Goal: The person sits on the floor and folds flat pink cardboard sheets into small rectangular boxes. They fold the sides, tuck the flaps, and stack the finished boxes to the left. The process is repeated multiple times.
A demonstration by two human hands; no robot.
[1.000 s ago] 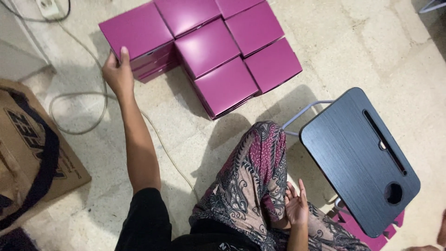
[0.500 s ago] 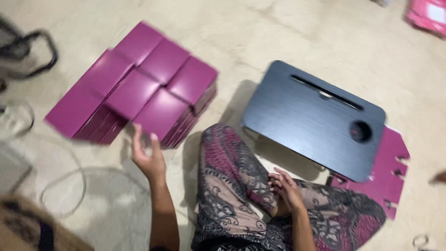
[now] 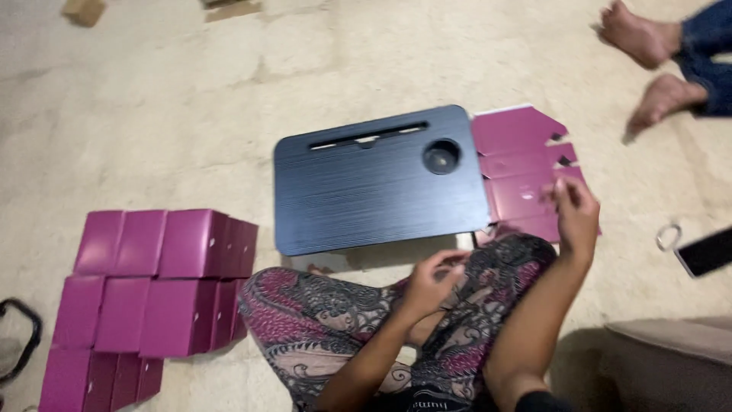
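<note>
Right hand (image 3: 576, 214) raised over flat magenta sheets (image 3: 526, 179), fingers loosely open, seemingly empty; sheets lie just beyond, right of lap desk (image 3: 377, 187). Left hand (image 3: 427, 282) rested on knee, curled, empty.

Patterned maroon trousers (image 3: 343, 320) — bare forearms

Right hand (image 3: 576, 214) reaches over flat magenta cardboard sheets (image 3: 518, 164) beside lap desk (image 3: 377, 187)
</note>
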